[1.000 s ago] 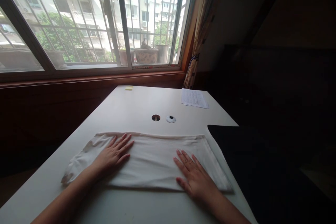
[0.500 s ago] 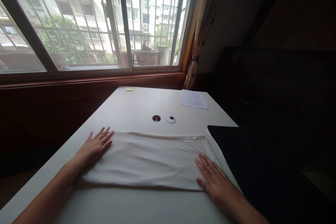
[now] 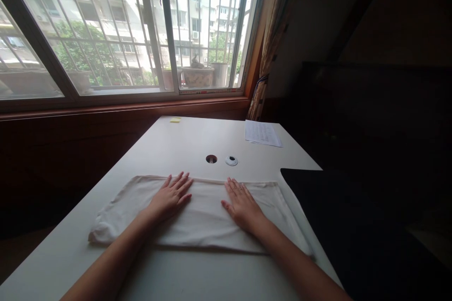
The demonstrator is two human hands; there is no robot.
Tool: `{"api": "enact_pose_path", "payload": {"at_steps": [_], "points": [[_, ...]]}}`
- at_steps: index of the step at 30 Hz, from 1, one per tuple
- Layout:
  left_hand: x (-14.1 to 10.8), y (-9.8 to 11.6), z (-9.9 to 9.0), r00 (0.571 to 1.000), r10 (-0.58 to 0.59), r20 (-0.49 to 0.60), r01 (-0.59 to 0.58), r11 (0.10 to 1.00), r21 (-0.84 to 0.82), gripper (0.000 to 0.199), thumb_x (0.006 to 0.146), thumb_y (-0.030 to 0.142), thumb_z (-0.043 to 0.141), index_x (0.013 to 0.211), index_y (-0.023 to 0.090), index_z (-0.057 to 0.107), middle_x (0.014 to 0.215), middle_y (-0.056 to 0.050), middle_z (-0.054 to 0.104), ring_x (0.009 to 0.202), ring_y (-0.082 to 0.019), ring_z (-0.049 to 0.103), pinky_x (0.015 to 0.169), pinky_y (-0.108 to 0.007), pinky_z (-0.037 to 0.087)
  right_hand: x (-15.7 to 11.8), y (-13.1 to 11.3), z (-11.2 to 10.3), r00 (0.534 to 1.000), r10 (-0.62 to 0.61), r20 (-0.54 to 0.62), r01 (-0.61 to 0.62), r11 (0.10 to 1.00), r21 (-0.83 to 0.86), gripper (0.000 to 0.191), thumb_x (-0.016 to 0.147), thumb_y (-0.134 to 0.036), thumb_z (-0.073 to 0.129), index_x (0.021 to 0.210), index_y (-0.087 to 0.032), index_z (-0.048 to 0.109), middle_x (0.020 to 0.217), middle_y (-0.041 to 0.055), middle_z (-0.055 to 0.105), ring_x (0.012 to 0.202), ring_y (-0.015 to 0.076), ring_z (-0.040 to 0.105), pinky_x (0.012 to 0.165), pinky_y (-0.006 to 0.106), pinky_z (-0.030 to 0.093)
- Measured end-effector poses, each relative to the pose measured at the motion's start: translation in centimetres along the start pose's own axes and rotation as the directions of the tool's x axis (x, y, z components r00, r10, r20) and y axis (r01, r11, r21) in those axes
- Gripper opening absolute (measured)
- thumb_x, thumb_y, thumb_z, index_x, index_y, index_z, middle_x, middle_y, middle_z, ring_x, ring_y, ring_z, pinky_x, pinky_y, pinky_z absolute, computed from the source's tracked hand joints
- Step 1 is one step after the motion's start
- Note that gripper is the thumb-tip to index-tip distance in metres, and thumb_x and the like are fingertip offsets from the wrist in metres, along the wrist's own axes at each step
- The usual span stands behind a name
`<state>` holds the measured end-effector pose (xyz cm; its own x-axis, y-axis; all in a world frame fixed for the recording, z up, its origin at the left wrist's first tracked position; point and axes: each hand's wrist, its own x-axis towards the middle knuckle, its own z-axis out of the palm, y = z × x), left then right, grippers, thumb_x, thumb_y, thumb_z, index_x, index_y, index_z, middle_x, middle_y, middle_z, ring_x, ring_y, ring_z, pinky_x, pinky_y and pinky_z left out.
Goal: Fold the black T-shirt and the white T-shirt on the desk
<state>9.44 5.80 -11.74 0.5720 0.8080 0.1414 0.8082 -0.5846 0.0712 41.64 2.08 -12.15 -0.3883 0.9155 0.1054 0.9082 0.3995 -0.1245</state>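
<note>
A white cloth [image 3: 208, 218], folded into a long flat band, lies across the near part of the white table [image 3: 197, 138]. Shallow creases run along its surface, and its left end is slightly rumpled. My left hand [image 3: 171, 197] rests flat on the cloth left of its middle, fingers spread toward the far edge. To the right of the middle, my right hand [image 3: 243, 204] lies palm down on the same cloth, thumb held apart from the fingers. Neither hand grasps anything. Both forearms cover parts of the cloth's near edge.
Beyond the cloth are a round hole [image 3: 211, 159] in the tabletop and a round cover [image 3: 231, 161]. Printed papers [image 3: 263, 133] and yellow sticky notes [image 3: 175, 120] lie at the far end. A black surface [image 3: 318, 211] adjoins the table's right side. A barred window [image 3: 197, 33] stands behind.
Both hands have slid inward over the cloth from its two ends toward the middle. The left and right ends of the cloth are now uncovered.
</note>
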Motion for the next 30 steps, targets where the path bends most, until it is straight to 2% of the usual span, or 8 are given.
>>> {"api": "enact_pose_path", "payload": {"at_steps": [4,7,10,15,20,24,30], "points": [[-1.0,-4.1,0.2,1.0,-0.003,0.022,0.003,1.0,-0.006,0.058,0.107,0.059,0.03,0.16,0.035,0.026,0.167,-0.001,0.019,0.155,-0.027,0.017,0.125,-0.048,0.014,-0.9,4.2,0.0,0.987,0.158,0.03,-0.158,0.987,-0.013,0.071,0.105,-0.058,0.024,0.161,-0.015,0.026,0.169,0.0072,0.015,0.156,0.0257,0.013,0.127,0.049,0.01],[-1.9,-7.4,0.1,0.995,-0.083,0.046,0.084,0.996,-0.007,0.059,0.106,0.06,0.03,0.16,0.036,0.024,0.167,0.001,0.019,0.155,-0.025,0.018,0.126,-0.047,0.014,-1.6,7.7,-0.2,0.965,0.263,0.004,-0.263,0.964,-0.029,0.07,0.105,-0.057,0.023,0.161,-0.016,0.025,0.169,0.006,0.016,0.156,0.0239,0.014,0.127,0.048,0.01],[-2.9,-10.4,-0.1,0.983,-0.168,0.071,0.169,0.986,-0.005,0.06,0.106,0.061,0.03,0.159,0.035,0.026,0.167,0.003,0.021,0.155,-0.025,0.018,0.125,-0.047,0.015,-1.8,10.0,-0.3,0.942,0.336,-0.024,-0.336,0.941,-0.047,0.068,0.105,-0.053,0.023,0.161,-0.015,0.026,0.169,0.0064,0.017,0.156,0.0233,0.015,0.127,0.046,0.011],[-4.6,-14.1,-0.1,0.961,-0.27,0.062,0.271,0.963,0.003,0.057,0.106,0.057,0.027,0.159,0.035,0.028,0.167,0.002,0.021,0.156,-0.027,0.015,0.124,-0.052,0.016,-1.8,10.9,-0.5,0.933,0.359,-0.012,-0.36,0.931,-0.057,0.069,0.104,-0.055,0.022,0.161,-0.015,0.027,0.168,0.0051,0.021,0.155,0.0232,0.016,0.127,0.046,0.014],[-5.0,-15.8,0.5,0.946,-0.32,0.054,0.321,0.947,-0.012,0.056,0.107,0.055,0.024,0.158,0.034,0.03,0.167,0.001,0.021,0.156,-0.03,0.013,0.121,-0.06,0.018,-1.8,11.8,-0.1,0.92,0.391,-0.04,-0.393,0.915,-0.09,0.068,0.105,-0.054,0.022,0.16,-0.016,0.03,0.167,0.0065,0.024,0.155,0.024,0.019,0.127,0.049,0.015],[-5.3,-17.1,1.2,0.926,-0.377,0.015,0.378,0.926,-0.017,0.057,0.107,0.053,0.022,0.158,0.032,0.033,0.167,-0.001,0.022,0.156,-0.032,0.012,0.119,-0.065,0.019,-1.8,12.4,0.3,0.926,0.374,-0.048,-0.377,0.919,-0.111,0.067,0.105,-0.053,0.021,0.16,-0.016,0.03,0.167,0.0065,0.024,0.154,0.0242,0.02,0.127,0.05,0.014],[-6.9,-19.4,1.9,0.892,-0.445,-0.076,0.439,0.894,-0.087,0.058,0.106,0.053,0.023,0.153,0.027,0.045,0.164,-0.008,0.033,0.153,-0.034,0.023,0.117,-0.066,0.024,-1.7,12.4,0.6,0.905,0.418,-0.08,-0.425,0.899,-0.108,0.063,0.105,-0.049,0.024,0.156,-0.014,0.037,0.165,0.0069,0.031,0.153,0.0246,0.025,0.126,0.05,0.02]]}}
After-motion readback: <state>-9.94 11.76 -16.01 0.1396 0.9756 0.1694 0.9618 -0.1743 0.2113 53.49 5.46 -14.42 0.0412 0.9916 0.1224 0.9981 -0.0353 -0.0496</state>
